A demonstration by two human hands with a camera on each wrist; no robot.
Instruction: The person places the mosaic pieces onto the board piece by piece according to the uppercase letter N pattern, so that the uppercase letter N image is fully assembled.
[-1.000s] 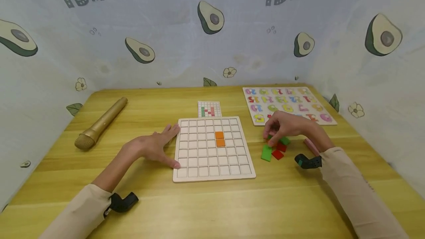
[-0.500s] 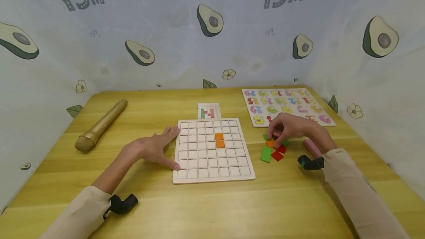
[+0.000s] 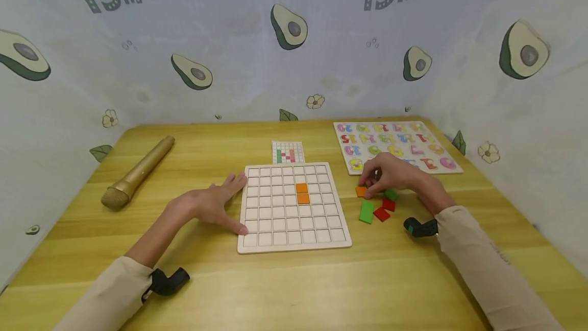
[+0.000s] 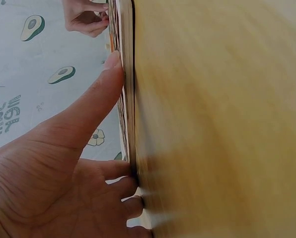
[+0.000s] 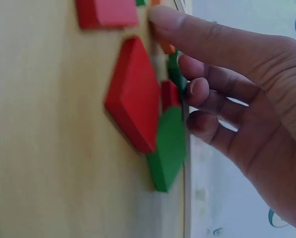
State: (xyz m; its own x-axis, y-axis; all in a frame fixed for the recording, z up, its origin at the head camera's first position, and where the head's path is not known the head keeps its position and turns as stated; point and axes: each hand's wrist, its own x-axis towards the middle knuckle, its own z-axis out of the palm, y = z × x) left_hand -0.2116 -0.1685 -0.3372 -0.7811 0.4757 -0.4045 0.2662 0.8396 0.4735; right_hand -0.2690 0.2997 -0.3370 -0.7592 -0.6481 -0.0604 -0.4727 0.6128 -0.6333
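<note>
My left hand (image 3: 209, 206) rests against the left edge of a white gridded board (image 3: 280, 225). Its fingers are spread, and the thumb (image 4: 106, 82) lies over the rim. Two orange tiles (image 3: 303, 198) sit one above the other in the grid. To the right of the board, my right hand (image 3: 390, 172) pinches another orange square tile (image 3: 360, 191) at table level; the index fingertip is hidden in the right wrist view. Around that hand lie a light green tile (image 3: 366, 212), red tiles (image 3: 382, 214) and a darker green tile (image 5: 169, 148).
A small card (image 3: 288, 152) with a coloured grid pattern lies behind the board. At the back right is a number puzzle (image 3: 399, 139), just beyond the right hand. A gold microphone (image 3: 138, 172) lies to the left on the wooden table (image 3: 294, 290).
The right hand has drawn the orange tile out of the pile, leftward and slightly away. The left hand and the board have stayed in place.
</note>
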